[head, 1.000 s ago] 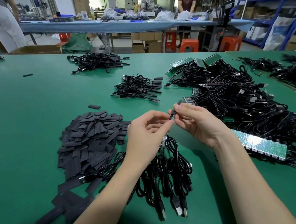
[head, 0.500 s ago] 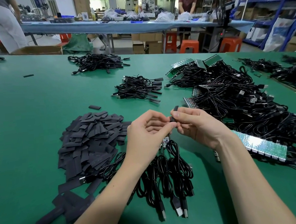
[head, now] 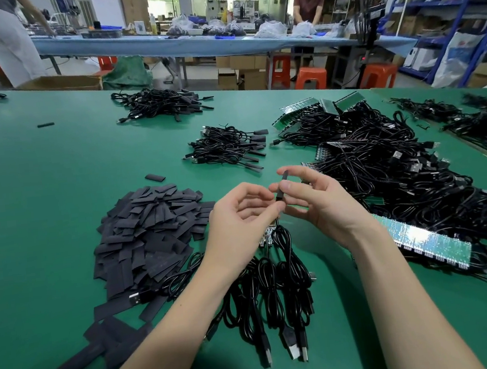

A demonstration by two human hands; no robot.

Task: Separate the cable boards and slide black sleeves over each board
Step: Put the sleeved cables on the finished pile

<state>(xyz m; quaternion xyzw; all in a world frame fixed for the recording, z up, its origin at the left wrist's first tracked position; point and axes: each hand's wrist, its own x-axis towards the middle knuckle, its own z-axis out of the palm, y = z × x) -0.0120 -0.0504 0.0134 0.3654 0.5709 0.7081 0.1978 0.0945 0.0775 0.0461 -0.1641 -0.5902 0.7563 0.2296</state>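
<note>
Fingers (head: 289,186) of the right hand (head: 325,205) are curled and pinch a black sleeve (head: 281,187), which stands nearly upright between thumb and forefinger above the middle of the green desk (head: 40,181). At the sleeve's 7 o'clock the left hand (head: 239,217) is curled too, its fingertips meeting the sleeve's lower end; it appears to hold the small board there, though the board itself is hidden behind the fingers, so I cannot tell how far it has gone in. A bunch of black cables (head: 277,286) hangs from under the left hand toward 6 o'clock, with bare boards (head: 267,236) just showing at its top. The step in hand looks like sliding the sleeve down over one board. To do it well, the right hand should keep the sleeve's mouth squeezed open rather than flat, line its long side up with the board, and push straight along the cable, while the left hand steadies the board close behind its edge so it does not tilt or catch. The loose sleeve pile (head: 151,233) lies at 9 o'clock, near for the next pick; the tangled heap of unseparated board strips (head: 431,242) and cables sits at 3 o'clock.
</note>
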